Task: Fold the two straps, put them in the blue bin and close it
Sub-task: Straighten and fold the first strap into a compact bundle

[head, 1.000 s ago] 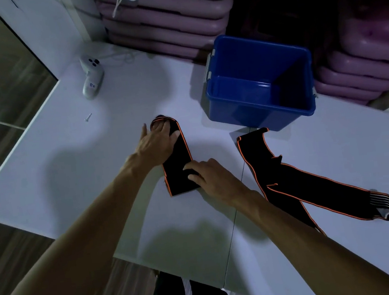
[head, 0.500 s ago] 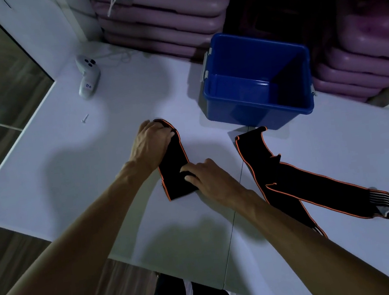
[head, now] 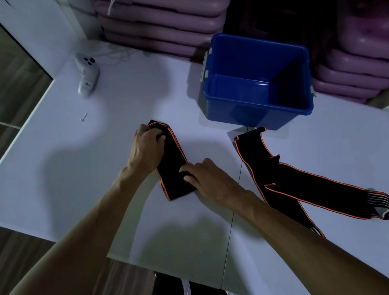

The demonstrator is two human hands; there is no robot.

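Note:
A black strap with orange edging lies folded into a short band point(head: 172, 161) on the white table point(head: 56, 164). My left hand point(head: 145, 148) grips its far end with curled fingers. My right hand point(head: 204, 175) pinches its near end. The second strap point(head: 298, 183), black with orange trim, lies unfolded and spread out to the right, one end striped. The blue bin point(head: 258, 83) stands open and empty behind the straps; no lid is in view.
A white controller point(head: 87, 74) and a small screw point(head: 84, 117) lie at the far left of the table. Stacked purple mats point(head: 160, 16) rise behind the bin. The table's edge runs close in front of me, wooden floor below.
My left hand went from lying flat on the folded strap to curling its fingers around the far end. The right hand stayed at the near end.

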